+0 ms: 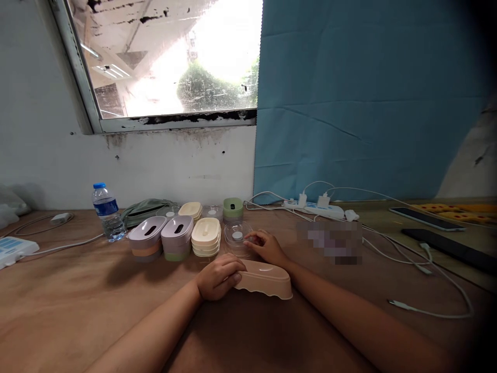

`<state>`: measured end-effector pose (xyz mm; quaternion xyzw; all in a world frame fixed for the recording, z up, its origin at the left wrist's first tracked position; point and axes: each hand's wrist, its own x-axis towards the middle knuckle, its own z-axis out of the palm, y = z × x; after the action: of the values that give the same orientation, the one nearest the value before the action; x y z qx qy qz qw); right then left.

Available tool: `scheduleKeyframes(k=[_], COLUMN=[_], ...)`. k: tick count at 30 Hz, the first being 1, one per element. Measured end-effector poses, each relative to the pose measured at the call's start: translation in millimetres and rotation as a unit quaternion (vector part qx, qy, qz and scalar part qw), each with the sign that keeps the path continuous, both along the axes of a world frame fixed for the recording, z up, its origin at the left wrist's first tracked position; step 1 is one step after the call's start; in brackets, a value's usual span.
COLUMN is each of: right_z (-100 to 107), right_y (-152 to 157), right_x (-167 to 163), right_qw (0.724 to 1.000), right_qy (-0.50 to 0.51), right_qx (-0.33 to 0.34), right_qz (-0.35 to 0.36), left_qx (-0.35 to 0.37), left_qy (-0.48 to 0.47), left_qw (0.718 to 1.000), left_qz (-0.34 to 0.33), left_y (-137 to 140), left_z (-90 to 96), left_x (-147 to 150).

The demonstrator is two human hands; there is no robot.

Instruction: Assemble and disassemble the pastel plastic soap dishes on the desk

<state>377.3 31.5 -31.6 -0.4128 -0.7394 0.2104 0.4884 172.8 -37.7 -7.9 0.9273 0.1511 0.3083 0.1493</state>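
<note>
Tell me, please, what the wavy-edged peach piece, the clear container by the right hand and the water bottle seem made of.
Peach piece: probably plastic, satin, given its even colour and soft highlight.
Clear container: glossy plastic or perhaps glass; the table shows through.
Water bottle: apparently shiny clear plastic; its lower part is see-through.

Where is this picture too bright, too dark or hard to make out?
In the head view, glare washes out much of the window; also in the head view, the right corners fade to black, shade darkens the table below the peach tub, and a blocky pixelated patch hides what is there.
</note>
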Motion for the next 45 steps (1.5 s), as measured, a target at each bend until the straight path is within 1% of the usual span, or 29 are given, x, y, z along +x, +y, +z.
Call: scheduleKeyframes(k=[4,8,10,12,15,17,20,23,24,25,26,27,29,31,33,34,38,42,45], right_z=[0,-1,-3,-3,-2,-1,1,2,4,6,8,11,18,23,26,27,30,37,41], right_y=[0,1,2,3,3,0,-14,-38,-47,-56,-64,-72,-83,-90,-92,-93,-92,-91,-90], right_x=[1,1,0,1,5,11,23,38,43,46,49,52,53,50,47,45,45,50,49], right_qw=[1.0,1.0,0.999,0.998,0.994,0.991,0.989,0.99,0.99,0.989,0.988,0.987,0.978,0.952,0.924,0.918,0.917,0.886,0.874], right_qy=[-0.003,0.009,0.024,0.048,0.096,0.124,0.144,0.124,0.095,0.065,0.039,0.008,-0.073,-0.146,-0.185,-0.193,-0.203,-0.257,-0.271], right_qx=[-0.002,-0.017,-0.029,-0.04,-0.044,-0.041,-0.045,-0.055,-0.05,-0.031,0.002,0.051,0.155,0.26,0.331,0.345,0.342,0.385,0.403], right_qz=[0.011,0.025,0.03,0.029,0.01,-0.003,-0.003,0.042,0.086,0.125,0.147,0.149,0.116,0.068,0.044,0.041,0.03,0.029,0.015], left_qx=[-0.029,-0.094,-0.13,-0.166,-0.226,-0.274,-0.366,-0.443,-0.459,-0.469,-0.474,-0.477,-0.475,-0.47,-0.468,-0.467,-0.468,-0.465,-0.468], left_qy=[-0.028,-0.077,-0.1,-0.129,-0.169,-0.195,-0.239,-0.265,-0.273,-0.281,-0.291,-0.3,-0.314,-0.321,-0.322,-0.323,-0.332,-0.331,-0.33], left_qw=[0.999,0.99,0.984,0.976,0.959,0.942,0.899,0.855,0.844,0.835,0.83,0.825,0.822,0.822,0.823,0.823,0.819,0.821,0.82], left_qz=[0.026,0.066,0.074,0.062,0.023,0.003,-0.025,-0.052,-0.055,-0.054,-0.048,-0.041,-0.031,-0.025,-0.018,-0.015,-0.006,-0.005,-0.004], left_y=[0,-1,-2,-2,-1,-1,1,2,2,3,3,3,3,4,4,4,4,3,2], left_z=[-4.0,-7.7,-8.7,-9.7,-11.4,-12.5,-12.7,-11.2,-10.6,-10.1,-9.7,-9.6,-10.1,-11.3,-12.9,-13.6,-14.5,-12.8,-11.4], left_x=[-1,1,2,4,6,8,11,13,13,14,14,15,16,17,17,17,16,17,17])
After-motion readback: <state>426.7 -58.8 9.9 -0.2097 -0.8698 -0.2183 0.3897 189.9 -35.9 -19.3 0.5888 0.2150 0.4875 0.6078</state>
